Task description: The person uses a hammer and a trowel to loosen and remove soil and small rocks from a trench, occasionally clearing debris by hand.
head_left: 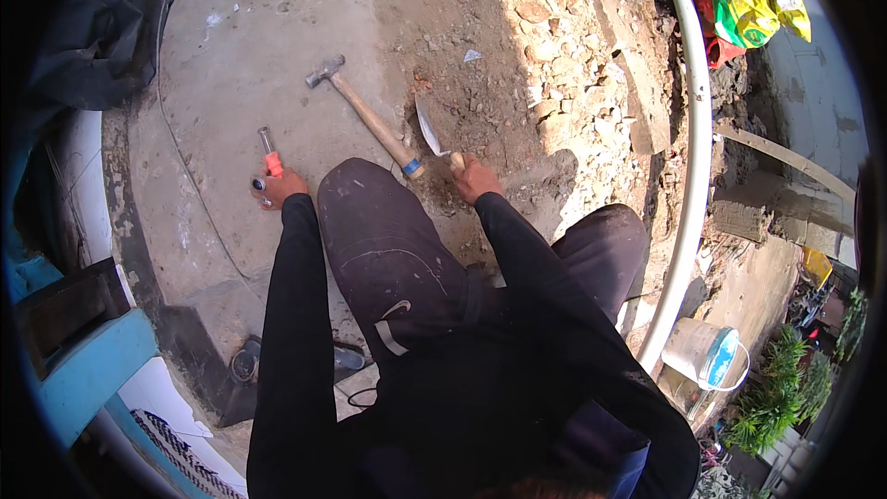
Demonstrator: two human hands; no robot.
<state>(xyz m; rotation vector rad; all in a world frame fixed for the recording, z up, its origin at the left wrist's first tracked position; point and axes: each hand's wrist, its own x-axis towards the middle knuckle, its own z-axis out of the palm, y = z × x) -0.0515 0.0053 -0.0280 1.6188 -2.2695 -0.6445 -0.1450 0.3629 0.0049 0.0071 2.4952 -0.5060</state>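
My left hand (pixel 285 188) is closed round an orange-handled tool (pixel 273 164) with a short metal shaft pointing away from me, low over the concrete. A small dark round end shows beside my fingers; what it belongs to I cannot make out. In my right hand (pixel 478 180) is a trowel (pixel 429 127), gripped by its wooden handle, its narrow blade pointing away over dirt and broken bits. Between my two hands a hammer (pixel 374 120) lies on the concrete, its metal head far left and the blue-banded end of its wooden handle near my knee.
Rubble (pixel 564 74) and loose soil spread to the right, bounded by a long white pipe (pixel 695 129). Beyond it are a green and yellow bag (pixel 744 11) and a white bucket (pixel 698 348). A thin cable (pixel 189 171) crosses the concrete at left, near black sheeting (pixel 97 32).
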